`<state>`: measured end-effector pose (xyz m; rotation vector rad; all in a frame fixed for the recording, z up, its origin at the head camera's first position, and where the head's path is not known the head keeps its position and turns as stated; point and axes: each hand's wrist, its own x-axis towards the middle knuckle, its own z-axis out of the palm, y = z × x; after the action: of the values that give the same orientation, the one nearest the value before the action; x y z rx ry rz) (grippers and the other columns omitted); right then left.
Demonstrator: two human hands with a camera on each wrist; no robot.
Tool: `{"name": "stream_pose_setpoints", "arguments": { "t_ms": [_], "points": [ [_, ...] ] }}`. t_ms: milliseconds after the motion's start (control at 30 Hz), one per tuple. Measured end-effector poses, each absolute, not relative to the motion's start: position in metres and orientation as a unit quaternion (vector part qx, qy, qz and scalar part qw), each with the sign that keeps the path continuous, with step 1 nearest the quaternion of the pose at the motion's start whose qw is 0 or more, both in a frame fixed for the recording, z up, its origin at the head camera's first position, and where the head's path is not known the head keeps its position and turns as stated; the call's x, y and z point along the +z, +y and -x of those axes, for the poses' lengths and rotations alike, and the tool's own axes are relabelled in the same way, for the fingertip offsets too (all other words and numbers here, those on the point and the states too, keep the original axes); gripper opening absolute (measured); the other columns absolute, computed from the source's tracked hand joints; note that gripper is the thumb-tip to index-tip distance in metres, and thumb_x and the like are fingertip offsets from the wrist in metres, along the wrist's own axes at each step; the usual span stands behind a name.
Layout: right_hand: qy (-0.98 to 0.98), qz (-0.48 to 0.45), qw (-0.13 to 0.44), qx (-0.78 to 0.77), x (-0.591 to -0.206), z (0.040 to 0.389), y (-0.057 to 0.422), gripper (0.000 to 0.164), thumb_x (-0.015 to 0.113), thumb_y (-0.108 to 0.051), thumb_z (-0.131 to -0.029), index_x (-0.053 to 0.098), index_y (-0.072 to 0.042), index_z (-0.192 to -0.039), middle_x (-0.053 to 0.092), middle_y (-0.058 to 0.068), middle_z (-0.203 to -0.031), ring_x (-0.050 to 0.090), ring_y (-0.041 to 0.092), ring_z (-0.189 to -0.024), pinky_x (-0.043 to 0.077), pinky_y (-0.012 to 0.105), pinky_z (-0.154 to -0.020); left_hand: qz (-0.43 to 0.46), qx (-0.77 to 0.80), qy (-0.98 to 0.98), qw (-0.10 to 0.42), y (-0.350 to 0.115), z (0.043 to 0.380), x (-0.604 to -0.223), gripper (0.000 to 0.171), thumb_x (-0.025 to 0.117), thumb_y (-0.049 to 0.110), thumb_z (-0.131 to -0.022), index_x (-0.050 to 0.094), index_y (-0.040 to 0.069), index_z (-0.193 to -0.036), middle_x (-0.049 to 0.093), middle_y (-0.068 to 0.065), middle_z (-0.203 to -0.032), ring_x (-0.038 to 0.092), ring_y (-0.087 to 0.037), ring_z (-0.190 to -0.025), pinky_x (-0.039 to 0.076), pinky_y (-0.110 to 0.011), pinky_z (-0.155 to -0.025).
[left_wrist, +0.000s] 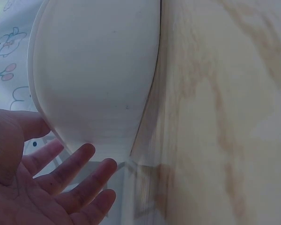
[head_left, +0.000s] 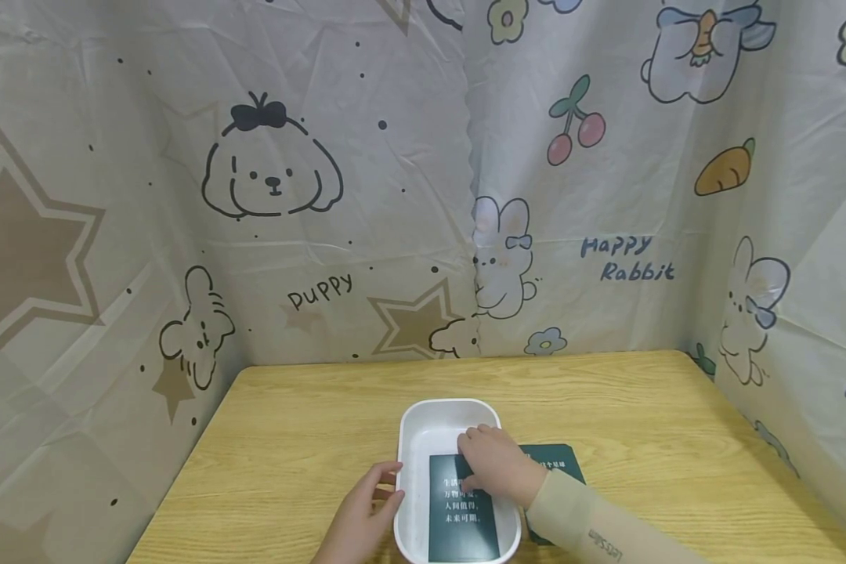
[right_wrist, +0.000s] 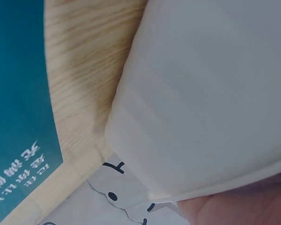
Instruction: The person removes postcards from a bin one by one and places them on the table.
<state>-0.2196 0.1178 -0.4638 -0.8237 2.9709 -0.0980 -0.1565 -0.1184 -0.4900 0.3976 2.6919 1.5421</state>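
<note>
A white plastic bin (head_left: pixel 410 439) stands near the front of the table. Inside it lies a dark green booklet or card (head_left: pixel 458 509) with white Chinese characters. My right hand (head_left: pixel 500 466) reaches over the bin's right rim, bent fingers and thumb covering the card's upper right part. I cannot tell whether they pinch it. At the bin's left side, my left hand (head_left: pixel 365 505) has its fingers spread and loosely bent, fingertips right at the wall. In the left wrist view, those fingers lie beside the bin's outer wall (left_wrist: pixel 93 79). The right wrist view shows mostly the outer wall (right_wrist: pixel 201 103).
More dark green booklets or cards (head_left: pixel 553 458) lie on the table right of the bin, partly behind the right forearm. The wooden table (head_left: pixel 289 415) is bordered by a cartoon-printed curtain (head_left: pixel 409 235) at the back and both sides.
</note>
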Motion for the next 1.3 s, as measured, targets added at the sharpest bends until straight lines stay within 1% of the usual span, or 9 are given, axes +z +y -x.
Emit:
{"name": "stream_pose_setpoints", "arguments": {
  "t_ms": [333,500,567,700,833,1033,1300],
  "points": [
    [0.960,0.249,0.058,-0.110,-0.454,0.218,0.120,0.046,0.079,-0.038,-0.071,0.060,-0.014,-0.106,0.064,-0.002,-0.093,0.053,0.012,-0.084,0.054,0.037,-0.084,-0.135,0.498,0.856,0.002,-0.119,0.156,-0.490,0.035,0.058,0.022,-0.094,0.052,0.013,-0.128,0.061,-0.012,-0.113,0.059,-0.023,-0.095,0.054,-0.043,-0.078],
    [0.956,0.247,0.056,-0.147,-0.452,0.219,0.123,0.045,0.080,-0.035,-0.071,0.059,-0.015,-0.105,0.063,-0.003,-0.094,0.054,0.009,-0.083,0.055,0.036,-0.084,-0.130,0.498,0.857,0.005,-0.118,0.155,-0.489,0.036,0.058,0.023,-0.094,0.052,0.014,-0.128,0.061,-0.012,-0.113,0.059,-0.022,-0.095,0.054,-0.043,-0.079],
    [0.953,0.252,0.049,-0.161,-0.451,0.219,0.125,0.040,0.079,-0.033,-0.073,0.059,-0.016,-0.104,0.064,-0.003,-0.094,0.054,0.008,-0.083,0.056,0.036,-0.083,-0.127,0.497,0.859,0.007,-0.118,0.155,-0.488,0.036,0.058,0.023,-0.094,0.052,0.014,-0.128,0.061,-0.012,-0.113,0.059,-0.022,-0.095,0.054,-0.043,-0.079],
    [0.943,0.269,0.028,-0.194,-0.448,0.220,0.129,0.026,0.074,-0.025,-0.080,0.060,-0.017,-0.101,0.064,-0.004,-0.093,0.055,0.007,-0.081,0.057,0.035,-0.081,-0.119,0.495,0.861,0.013,-0.117,0.155,-0.487,0.036,0.058,0.023,-0.094,0.052,0.013,-0.129,0.061,-0.012,-0.114,0.059,-0.022,-0.096,0.055,-0.044,-0.080],
    [0.932,0.269,0.029,-0.241,-0.444,0.221,0.133,0.016,0.070,-0.020,-0.084,0.062,-0.020,-0.097,0.063,-0.007,-0.089,0.055,0.006,-0.080,0.056,0.036,-0.079,-0.108,0.493,0.863,0.022,-0.116,0.155,-0.486,0.036,0.058,0.023,-0.094,0.052,0.014,-0.129,0.061,-0.011,-0.114,0.059,-0.022,-0.096,0.056,-0.045,-0.081],
    [0.917,0.266,0.041,-0.294,-0.439,0.221,0.138,0.009,0.068,-0.016,-0.086,0.065,-0.018,-0.095,0.063,-0.006,-0.086,0.056,0.007,-0.079,0.056,0.037,-0.076,-0.101,0.489,0.866,0.033,-0.116,0.158,-0.488,0.037,0.058,0.025,-0.094,0.052,0.016,-0.129,0.060,-0.009,-0.114,0.059,-0.022,-0.097,0.056,-0.046,-0.082],
    [0.905,0.262,0.066,-0.329,-0.435,0.221,0.142,0.009,0.067,-0.018,-0.087,0.067,-0.018,-0.096,0.064,-0.005,-0.084,0.056,0.009,-0.078,0.055,0.038,-0.075,-0.102,0.489,0.866,0.033,-0.117,0.158,-0.490,0.037,0.058,0.026,-0.094,0.052,0.017,-0.129,0.060,-0.009,-0.114,0.059,-0.021,-0.097,0.056,-0.046,-0.082]
  ]
}}
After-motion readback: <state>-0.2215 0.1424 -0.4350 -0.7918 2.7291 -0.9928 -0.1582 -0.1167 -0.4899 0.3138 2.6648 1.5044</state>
